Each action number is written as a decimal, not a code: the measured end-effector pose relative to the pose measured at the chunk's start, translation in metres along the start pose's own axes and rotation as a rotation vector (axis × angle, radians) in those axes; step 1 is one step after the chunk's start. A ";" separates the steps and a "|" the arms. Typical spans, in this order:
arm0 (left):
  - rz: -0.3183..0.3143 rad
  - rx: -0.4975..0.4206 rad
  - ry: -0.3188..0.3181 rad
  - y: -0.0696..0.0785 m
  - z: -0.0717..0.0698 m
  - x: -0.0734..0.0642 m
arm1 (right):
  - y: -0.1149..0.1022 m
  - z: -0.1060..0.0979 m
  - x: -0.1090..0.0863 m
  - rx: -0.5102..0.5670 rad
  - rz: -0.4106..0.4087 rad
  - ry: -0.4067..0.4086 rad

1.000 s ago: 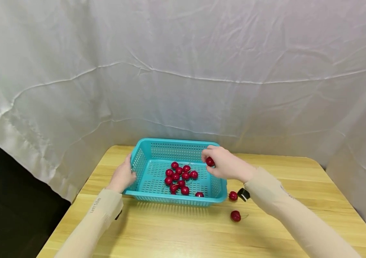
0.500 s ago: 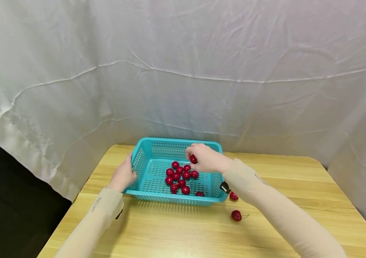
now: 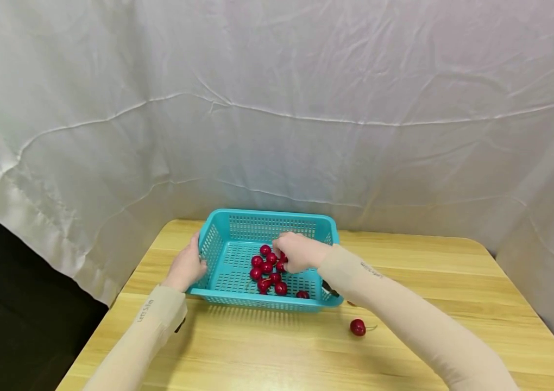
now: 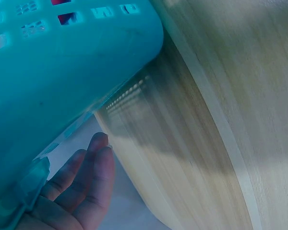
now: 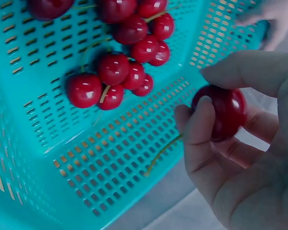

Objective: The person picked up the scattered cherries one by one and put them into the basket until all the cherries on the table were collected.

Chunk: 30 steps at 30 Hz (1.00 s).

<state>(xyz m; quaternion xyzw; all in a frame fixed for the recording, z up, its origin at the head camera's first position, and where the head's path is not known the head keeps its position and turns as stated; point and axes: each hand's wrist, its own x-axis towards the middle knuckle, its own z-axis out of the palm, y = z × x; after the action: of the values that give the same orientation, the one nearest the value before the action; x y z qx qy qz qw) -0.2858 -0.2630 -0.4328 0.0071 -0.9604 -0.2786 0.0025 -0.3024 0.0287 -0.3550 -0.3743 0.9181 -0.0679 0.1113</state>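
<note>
A turquoise plastic basket (image 3: 277, 213) with slotted walls stands on the table, its left end tipped up a little. My left hand (image 3: 186, 267) holds that end, thumb over the rim and fingers (image 4: 98, 179) along the outside. Inside the basket, my right hand (image 3: 301, 253) is low over the red cherries (image 3: 264, 285). The right wrist view shows it pinching one cherry (image 5: 224, 113) between thumb and fingers, the stem hanging out. Several more cherries (image 5: 113, 68) lie clustered on the basket floor.
A loose cherry (image 3: 357, 327) with a stem lies on the wooden table (image 3: 267, 353), right of the basket. Another cherry (image 3: 351, 303) is mostly hidden by the right sleeve. A pale curtain (image 3: 277, 136) hangs behind the table.
My right hand has carried the cherry from the basket's right wall leftward and down to the cluster. My left hand has stayed on the basket's left end.
</note>
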 end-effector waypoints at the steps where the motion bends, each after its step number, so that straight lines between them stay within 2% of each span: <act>1: 0.000 -0.001 0.001 0.000 0.000 0.000 | 0.000 0.002 0.001 -0.008 0.003 -0.014; 6: -0.001 -0.008 0.000 0.000 0.000 0.000 | 0.000 0.010 0.005 -0.026 0.046 -0.080; 10: -0.001 -0.008 0.003 0.001 -0.001 -0.001 | 0.000 0.014 0.006 -0.028 0.075 -0.102; 18: 0.004 -0.006 0.000 0.001 -0.002 -0.002 | -0.001 0.016 0.008 -0.039 0.116 -0.126; 30: 0.001 0.003 0.001 0.001 -0.001 -0.002 | -0.001 0.019 0.008 -0.056 0.121 -0.137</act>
<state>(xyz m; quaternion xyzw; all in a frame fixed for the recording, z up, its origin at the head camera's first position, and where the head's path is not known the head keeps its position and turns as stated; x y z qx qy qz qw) -0.2841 -0.2626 -0.4317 0.0068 -0.9607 -0.2773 0.0032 -0.3027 0.0215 -0.3749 -0.3247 0.9308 -0.0097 0.1674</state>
